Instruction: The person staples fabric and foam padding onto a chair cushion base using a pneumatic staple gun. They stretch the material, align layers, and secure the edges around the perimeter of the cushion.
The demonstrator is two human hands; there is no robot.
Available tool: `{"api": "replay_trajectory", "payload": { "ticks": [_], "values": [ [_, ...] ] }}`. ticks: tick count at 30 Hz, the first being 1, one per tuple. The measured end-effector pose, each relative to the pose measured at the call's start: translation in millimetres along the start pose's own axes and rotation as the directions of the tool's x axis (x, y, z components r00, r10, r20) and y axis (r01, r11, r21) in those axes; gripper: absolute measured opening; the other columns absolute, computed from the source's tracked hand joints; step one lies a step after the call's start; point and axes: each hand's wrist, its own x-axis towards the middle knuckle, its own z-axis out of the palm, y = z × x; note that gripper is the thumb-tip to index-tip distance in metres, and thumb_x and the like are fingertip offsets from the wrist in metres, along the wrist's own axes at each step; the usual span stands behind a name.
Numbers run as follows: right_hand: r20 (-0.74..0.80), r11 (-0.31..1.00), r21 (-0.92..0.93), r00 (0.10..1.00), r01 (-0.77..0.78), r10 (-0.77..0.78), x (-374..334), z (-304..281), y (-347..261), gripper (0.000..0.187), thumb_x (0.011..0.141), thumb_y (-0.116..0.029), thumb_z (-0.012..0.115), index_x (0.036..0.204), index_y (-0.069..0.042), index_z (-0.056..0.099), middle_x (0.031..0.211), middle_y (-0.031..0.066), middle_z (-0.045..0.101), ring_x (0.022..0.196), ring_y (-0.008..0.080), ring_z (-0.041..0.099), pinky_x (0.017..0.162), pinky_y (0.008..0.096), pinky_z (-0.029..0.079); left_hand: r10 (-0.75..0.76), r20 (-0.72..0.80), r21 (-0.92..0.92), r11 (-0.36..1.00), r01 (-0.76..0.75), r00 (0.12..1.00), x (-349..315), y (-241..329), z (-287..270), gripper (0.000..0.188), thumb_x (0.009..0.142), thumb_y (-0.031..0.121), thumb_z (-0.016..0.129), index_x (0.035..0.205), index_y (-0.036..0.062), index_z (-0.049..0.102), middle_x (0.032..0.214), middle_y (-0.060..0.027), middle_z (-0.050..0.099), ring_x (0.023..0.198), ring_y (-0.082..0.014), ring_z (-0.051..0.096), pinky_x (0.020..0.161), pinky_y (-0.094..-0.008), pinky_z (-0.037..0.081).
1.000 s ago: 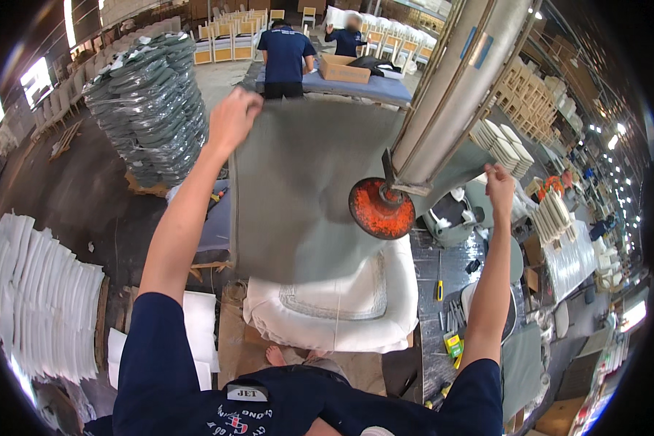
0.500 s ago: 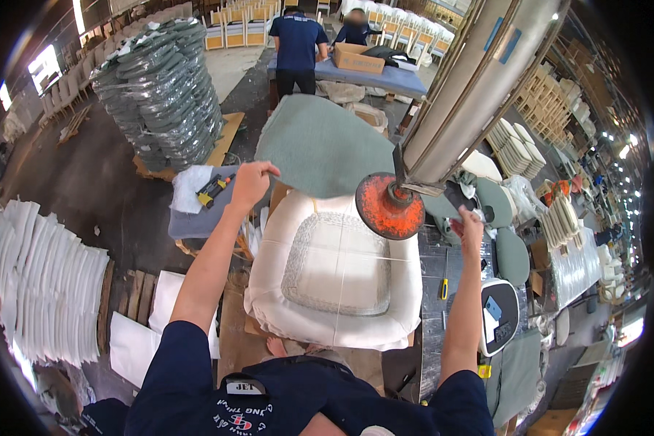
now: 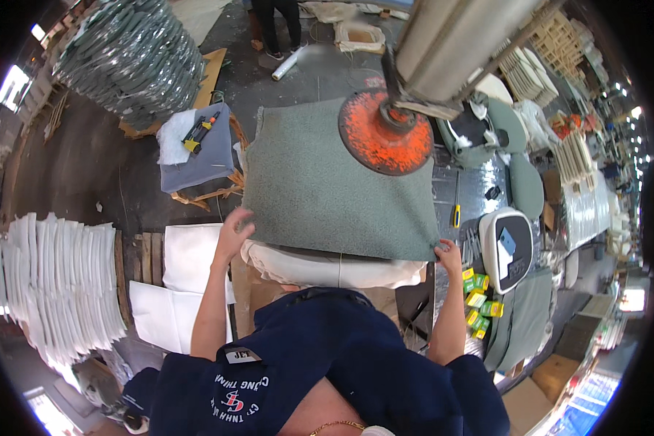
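A grey-green fabric piece [image 3: 327, 196] lies spread over a white padded seat cushion [image 3: 327, 272], and only the cushion's near edge shows. At the fabric's near right corner, my right hand [image 3: 449, 257] is closed in a pinch on its edge. My left hand [image 3: 232, 234] is beside the near left corner, its curled fingers apart with nothing seen between them. Above the fabric's far right part hangs a round orange-and-black press disc [image 3: 386, 134], which hides some of the cloth.
A thick metal column [image 3: 465, 43] rises behind the disc. Right of me, a dark worktop holds a screwdriver [image 3: 457, 215], yellow-green boxes [image 3: 476, 299] and a white-rimmed seat with a phone [image 3: 507, 243]. To the left are a blue-grey stool [image 3: 203, 163] with a tool and white sheet stacks [image 3: 58, 287].
The fabric has come down and toward me, now covering most of the cushion. Both hands have moved nearer my body. The view has tilted downward.
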Motion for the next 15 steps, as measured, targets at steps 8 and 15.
{"api": "replay_trajectory", "payload": {
  "ticks": [8,15],
  "values": [
    [-0.144,0.992,0.033,0.981,-0.124,0.128,7.5,46.2,-44.7,0.068,0.086,-0.036,0.083,0.14,-0.003,0.056,0.083,0.0057,0.066,0.063,0.0148,0.066,0.051,0.0281,0.05,-0.309,-0.301,0.263,0.882,0.39,0.902,49.0,-24.9,31.8,0.07,0.088,0.057,0.075,0.12,-0.0044,0.063,0.119,-0.0238,0.069,0.111,-0.0346,0.067,0.097,-0.0434,0.051],
    [-0.051,0.884,0.467,0.999,0.016,0.009,-40.6,44.4,-44.9,0.065,0.091,-0.019,0.079,0.146,0.001,0.05,0.076,-0.0055,0.052,0.066,0.0046,0.051,0.052,0.0224,0.039,-0.276,-0.262,0.129,0.94,0.317,0.925,0.9,-26.5,-14.9,0.041,0.089,0.034,0.08,0.095,-0.0027,0.062,0.091,-0.0134,0.07,0.08,-0.0233,0.065,0.078,-0.038,0.051]
  ]
}}
